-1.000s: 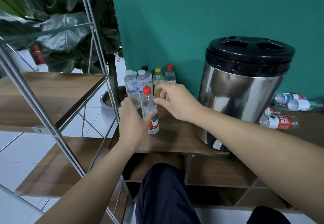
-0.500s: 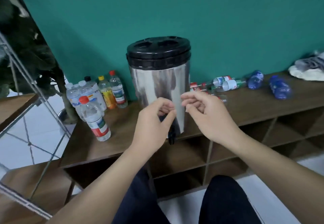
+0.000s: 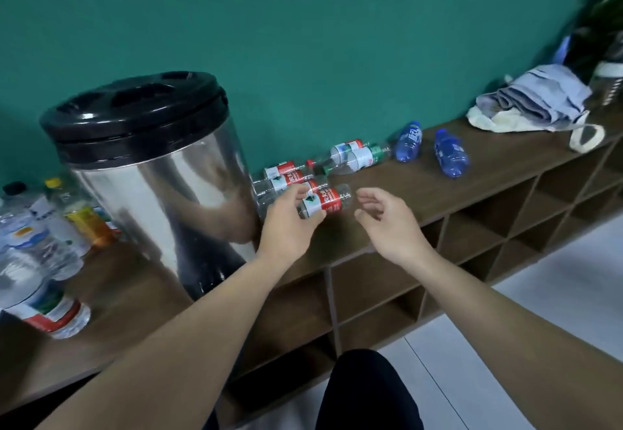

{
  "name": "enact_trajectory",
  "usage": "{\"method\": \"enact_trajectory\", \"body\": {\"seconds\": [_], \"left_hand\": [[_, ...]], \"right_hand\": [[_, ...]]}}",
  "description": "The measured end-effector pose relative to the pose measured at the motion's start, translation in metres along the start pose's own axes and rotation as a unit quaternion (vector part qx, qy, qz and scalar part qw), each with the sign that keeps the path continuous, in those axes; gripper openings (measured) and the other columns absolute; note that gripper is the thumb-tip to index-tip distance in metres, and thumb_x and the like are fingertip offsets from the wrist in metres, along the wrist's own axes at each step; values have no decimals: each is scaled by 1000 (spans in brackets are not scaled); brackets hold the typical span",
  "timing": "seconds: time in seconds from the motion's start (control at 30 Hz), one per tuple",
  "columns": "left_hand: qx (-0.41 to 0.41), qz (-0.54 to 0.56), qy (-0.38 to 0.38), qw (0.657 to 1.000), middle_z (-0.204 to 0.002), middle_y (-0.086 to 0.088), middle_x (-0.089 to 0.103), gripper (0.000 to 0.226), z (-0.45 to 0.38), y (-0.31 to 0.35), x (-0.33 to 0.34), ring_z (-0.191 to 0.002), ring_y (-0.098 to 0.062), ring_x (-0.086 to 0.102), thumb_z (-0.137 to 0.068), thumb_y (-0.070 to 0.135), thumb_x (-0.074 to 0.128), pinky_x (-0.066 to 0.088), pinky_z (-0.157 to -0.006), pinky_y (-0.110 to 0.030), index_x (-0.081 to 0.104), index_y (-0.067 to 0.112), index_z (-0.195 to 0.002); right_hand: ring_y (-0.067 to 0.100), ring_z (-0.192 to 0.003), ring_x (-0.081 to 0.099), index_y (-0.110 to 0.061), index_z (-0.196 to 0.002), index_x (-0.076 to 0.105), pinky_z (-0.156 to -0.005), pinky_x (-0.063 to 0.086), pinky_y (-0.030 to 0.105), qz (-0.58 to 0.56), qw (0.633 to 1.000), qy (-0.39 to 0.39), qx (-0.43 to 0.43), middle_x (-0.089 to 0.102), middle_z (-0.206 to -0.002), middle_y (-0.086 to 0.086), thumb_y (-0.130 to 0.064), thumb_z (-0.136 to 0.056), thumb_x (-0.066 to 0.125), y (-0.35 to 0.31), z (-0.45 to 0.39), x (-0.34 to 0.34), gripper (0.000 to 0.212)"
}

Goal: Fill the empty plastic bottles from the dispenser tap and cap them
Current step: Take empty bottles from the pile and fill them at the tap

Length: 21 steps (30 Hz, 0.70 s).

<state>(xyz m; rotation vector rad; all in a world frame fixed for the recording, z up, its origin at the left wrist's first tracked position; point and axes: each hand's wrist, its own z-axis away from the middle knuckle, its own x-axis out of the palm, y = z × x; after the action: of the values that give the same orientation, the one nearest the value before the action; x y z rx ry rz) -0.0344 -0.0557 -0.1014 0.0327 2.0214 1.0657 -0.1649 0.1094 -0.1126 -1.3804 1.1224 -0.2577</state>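
Observation:
A steel dispenser [image 3: 158,193] with a black lid stands on the wooden shelf top [image 3: 397,193]; its tap is hidden. Right of it lie several empty bottles on their sides. My left hand [image 3: 286,224] grips one of them, a clear red-labelled bottle [image 3: 325,204], by its neck end. My right hand [image 3: 387,220] hovers just right of that bottle with fingers loosely spread, holding nothing. More red-labelled empties [image 3: 286,173] and green-labelled ones [image 3: 357,156] lie behind. Filled, capped bottles [image 3: 43,261] stand left of the dispenser.
Two blue bottles [image 3: 450,153] lie further right on the shelf top. A cloth bag with folded fabric [image 3: 532,102] sits at the far right end. Open cubbies run below the top. My knee [image 3: 367,392] is at the bottom of the view.
My view swung right from the filled bottles to the empties. Both hands left the dispenser's front and moved right; my left hand took hold of a red-labelled empty bottle.

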Motion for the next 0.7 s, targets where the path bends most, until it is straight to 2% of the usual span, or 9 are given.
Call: {"method": "enact_trajectory", "body": {"seconds": [0.17,0.27,0.37,0.5,0.6,0.7], "left_hand": [[-32,-33,2,999,-156,2,62,66,-36,-32,29,-143,-20,58,-98,35,87,49,-115,-36,58,22,-157],[-58,-92,11,994,-160,-2,53,74,-48,-47,49,-151,-29,48,-96,41,87,44,-124,-51,54,22,-159],[-57,-158,26,985,-158,-2,56,71,-50,-56,61,-151,-32,47,-97,48,83,38,-126,-59,55,23,-158],[-33,-175,28,984,-153,2,62,62,-44,-55,69,-145,-31,51,-98,44,83,39,-123,-54,60,26,-153],[-13,-155,7,988,-152,4,63,69,-37,-56,70,-145,-26,53,-93,31,89,47,-120,-48,59,26,-156],[14,-162,-16,987,-159,4,58,75,-25,-52,70,-151,-23,48,-95,21,85,48,-123,-44,54,25,-163]], "right_hand": [[18,-147,53,-25,-168,40,-122,47,44,26,997,-34,58,53,-163,-2,-33,-105,75,30,-54,18,73],[23,-153,48,-26,-173,30,-125,44,47,0,995,-56,87,46,-170,1,-38,-104,76,50,-75,32,83],[21,-157,44,-25,-174,26,-128,39,46,1,995,-75,72,45,-171,0,-41,-105,73,62,-85,42,85],[21,-156,45,-25,-173,27,-127,40,45,8,996,-59,59,48,-169,-1,-43,-106,72,68,-87,50,83],[21,-153,48,-24,-172,29,-124,45,44,23,998,-23,57,50,-167,1,-40,-106,72,74,-81,45,80],[21,-152,49,-23,-172,30,-120,45,38,43,998,-5,45,49,-167,1,-39,-108,69,79,-71,36,76]]}}
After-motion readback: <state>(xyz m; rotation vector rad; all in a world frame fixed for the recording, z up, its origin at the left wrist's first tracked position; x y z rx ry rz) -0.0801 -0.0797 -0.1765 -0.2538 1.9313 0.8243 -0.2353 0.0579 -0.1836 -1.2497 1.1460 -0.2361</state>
